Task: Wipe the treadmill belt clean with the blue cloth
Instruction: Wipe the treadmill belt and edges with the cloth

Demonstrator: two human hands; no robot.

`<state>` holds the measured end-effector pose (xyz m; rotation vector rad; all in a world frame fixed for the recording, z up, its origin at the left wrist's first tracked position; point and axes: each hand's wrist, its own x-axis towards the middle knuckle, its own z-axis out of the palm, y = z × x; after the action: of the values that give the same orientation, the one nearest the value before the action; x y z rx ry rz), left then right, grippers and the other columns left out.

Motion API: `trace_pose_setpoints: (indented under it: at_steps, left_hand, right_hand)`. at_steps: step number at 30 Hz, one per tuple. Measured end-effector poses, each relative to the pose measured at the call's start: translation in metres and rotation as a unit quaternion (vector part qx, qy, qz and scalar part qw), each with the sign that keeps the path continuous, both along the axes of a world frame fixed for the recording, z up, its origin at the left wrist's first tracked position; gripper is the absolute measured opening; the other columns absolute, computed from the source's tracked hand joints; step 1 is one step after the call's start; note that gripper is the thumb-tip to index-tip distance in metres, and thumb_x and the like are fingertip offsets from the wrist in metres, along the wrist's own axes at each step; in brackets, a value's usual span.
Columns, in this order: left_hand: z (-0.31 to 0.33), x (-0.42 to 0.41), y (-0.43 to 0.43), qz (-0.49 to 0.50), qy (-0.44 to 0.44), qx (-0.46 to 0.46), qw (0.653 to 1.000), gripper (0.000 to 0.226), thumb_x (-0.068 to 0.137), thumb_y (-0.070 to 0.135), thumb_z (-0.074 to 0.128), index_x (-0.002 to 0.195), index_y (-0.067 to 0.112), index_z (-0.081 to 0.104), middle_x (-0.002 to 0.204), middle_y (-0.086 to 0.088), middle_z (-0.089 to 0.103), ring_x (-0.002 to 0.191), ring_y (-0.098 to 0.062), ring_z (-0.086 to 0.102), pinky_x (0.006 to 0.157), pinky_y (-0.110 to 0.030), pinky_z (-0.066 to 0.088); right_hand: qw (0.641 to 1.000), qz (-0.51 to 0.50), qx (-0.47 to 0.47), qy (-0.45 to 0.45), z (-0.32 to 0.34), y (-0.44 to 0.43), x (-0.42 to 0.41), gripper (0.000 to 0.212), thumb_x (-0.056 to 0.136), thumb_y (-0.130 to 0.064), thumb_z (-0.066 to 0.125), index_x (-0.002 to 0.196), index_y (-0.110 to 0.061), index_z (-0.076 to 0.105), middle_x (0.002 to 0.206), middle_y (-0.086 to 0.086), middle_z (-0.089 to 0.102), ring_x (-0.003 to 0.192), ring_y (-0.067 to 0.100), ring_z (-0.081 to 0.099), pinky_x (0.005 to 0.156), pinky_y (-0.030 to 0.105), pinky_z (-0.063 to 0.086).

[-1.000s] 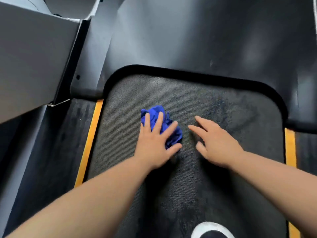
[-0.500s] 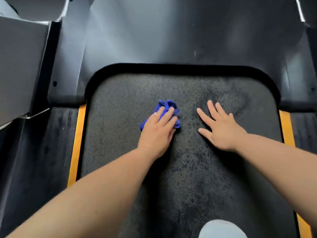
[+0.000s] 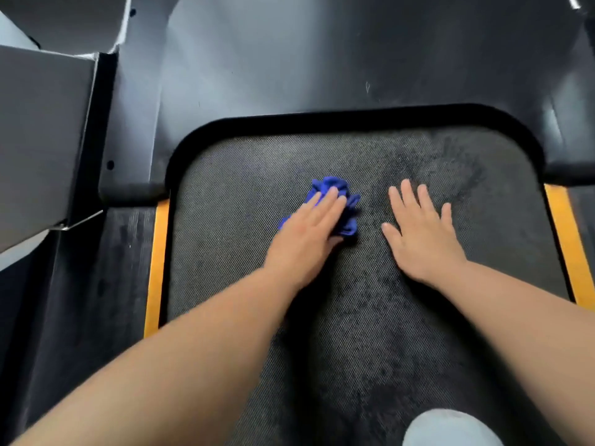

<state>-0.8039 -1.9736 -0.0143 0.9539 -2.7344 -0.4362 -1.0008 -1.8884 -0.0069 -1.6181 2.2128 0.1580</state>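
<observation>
Left hand (image 3: 306, 239): fingers straight, pressing the blue cloth (image 3: 350, 224) onto the treadmill belt (image 3: 231, 246), just left of centre.
Cloth risk: it is bunched and not gripped, so it could slip from under the palm mid-stroke.
Right hand (image 3: 421, 233): fingers spread flat on the belt, holding nothing; it may smear grime.
Smudges (image 3: 450, 169): a short stroke would likely miss them.

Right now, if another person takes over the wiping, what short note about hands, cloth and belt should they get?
Left hand presses the blue cloth with straight fingers onto the belt, near its front end.
Right hand lies flat on the belt beside the cloth, not touching it.
Done: wiping under way.
Left: dark patches at front right and down the middle probably need wiping.
</observation>
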Motion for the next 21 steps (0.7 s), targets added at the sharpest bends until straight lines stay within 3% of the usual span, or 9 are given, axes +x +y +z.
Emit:
trace_pose_setpoints:
  at_steps: [2,5,7,11,14,15,17,19,21]
  left_hand:
    - [0.000,0.035,-0.027,0.082,-0.037,-0.066,0.994,0.053,0.083,0.036,0.049,0.131,0.015,0.043,0.139,-0.014,0.046,0.120,-0.032,0.045,0.093,-0.049,0.042]
    - [0.000,0.068,-0.043,0.312,-0.016,0.043,0.949,0.054,0.094,0.028,0.048,0.145,0.020,0.031,0.153,-0.009,0.027,0.141,-0.030,0.020,0.113,-0.049,0.022]
    - [-0.006,0.042,-0.022,0.341,0.005,0.046,0.939,0.043,0.095,0.026,0.047,0.137,0.017,0.043,0.147,-0.010,0.036,0.137,-0.030,0.028,0.112,-0.043,0.027]
    - [-0.014,-0.004,0.014,0.109,0.049,-0.003,0.993,0.032,0.088,0.027,0.048,0.110,0.011,0.064,0.115,-0.013,0.059,0.112,-0.028,0.045,0.096,-0.034,0.036]
    - [-0.006,0.020,-0.036,-0.089,-0.037,-0.103,0.990,0.029,0.088,0.024,0.048,0.113,0.016,0.061,0.110,-0.010,0.060,0.099,-0.031,0.050,0.089,-0.042,0.046]
    - [-0.003,0.025,-0.059,-0.067,-0.060,-0.104,0.990,0.027,0.088,0.022,0.048,0.112,0.017,0.060,0.110,-0.010,0.059,0.098,-0.033,0.051,0.086,-0.043,0.047]
    - [0.004,0.025,-0.099,0.149,-0.058,-0.060,0.985,0.027,0.089,0.019,0.049,0.113,0.015,0.060,0.114,-0.013,0.057,0.103,-0.036,0.050,0.087,-0.044,0.044]
    - [0.010,0.006,-0.105,0.340,-0.027,-0.009,0.940,0.027,0.091,0.023,0.051,0.114,0.014,0.062,0.118,-0.014,0.059,0.108,-0.036,0.051,0.090,-0.040,0.040]
    - [0.015,-0.028,-0.070,0.313,0.008,0.034,0.949,0.020,0.089,0.023,0.052,0.098,0.018,0.069,0.103,-0.010,0.066,0.098,-0.031,0.058,0.083,-0.039,0.046]
  right_hand:
    - [1.000,-0.013,-0.019,-0.008,0.000,0.005,0.003,0.064,0.098,-0.044,0.025,0.151,-0.022,0.000,0.160,-0.003,-0.009,0.146,0.020,-0.010,0.116,0.051,-0.001]
    - [0.999,-0.015,-0.031,0.005,-0.004,0.009,0.006,0.063,0.097,-0.044,0.022,0.151,-0.020,0.001,0.160,-0.002,-0.007,0.146,0.021,-0.009,0.116,0.050,-0.002]
    - [0.999,-0.016,-0.038,0.014,-0.006,0.009,0.008,0.063,0.097,-0.044,0.020,0.151,-0.020,0.002,0.160,-0.001,-0.005,0.146,0.022,-0.007,0.116,0.050,-0.001]
    - [0.999,-0.013,-0.034,0.001,-0.006,0.009,0.004,0.063,0.097,-0.045,0.022,0.151,-0.021,0.001,0.160,-0.003,-0.007,0.146,0.021,-0.009,0.115,0.050,-0.003]
    - [0.999,-0.012,-0.034,-0.016,-0.005,0.009,0.003,0.063,0.098,-0.046,0.022,0.151,-0.023,-0.002,0.159,-0.005,-0.011,0.146,0.018,-0.013,0.115,0.047,-0.007]
    - [0.999,-0.016,-0.036,-0.017,-0.005,0.010,0.003,0.063,0.098,-0.046,0.021,0.151,-0.024,-0.002,0.159,-0.005,-0.012,0.145,0.018,-0.014,0.115,0.046,-0.008]
    - [0.999,-0.022,-0.039,-0.013,-0.006,0.010,0.004,0.063,0.097,-0.046,0.020,0.151,-0.024,-0.003,0.159,-0.006,-0.013,0.145,0.017,-0.015,0.115,0.046,-0.009]
    - [0.999,-0.025,-0.042,-0.007,-0.007,0.009,0.005,0.062,0.097,-0.046,0.019,0.151,-0.025,-0.004,0.158,-0.007,-0.014,0.145,0.016,-0.015,0.115,0.046,-0.009]
    - [0.998,-0.029,-0.047,-0.004,-0.007,0.009,0.007,0.062,0.097,-0.046,0.020,0.151,-0.025,-0.002,0.159,-0.008,-0.012,0.145,0.016,-0.014,0.115,0.046,-0.009]
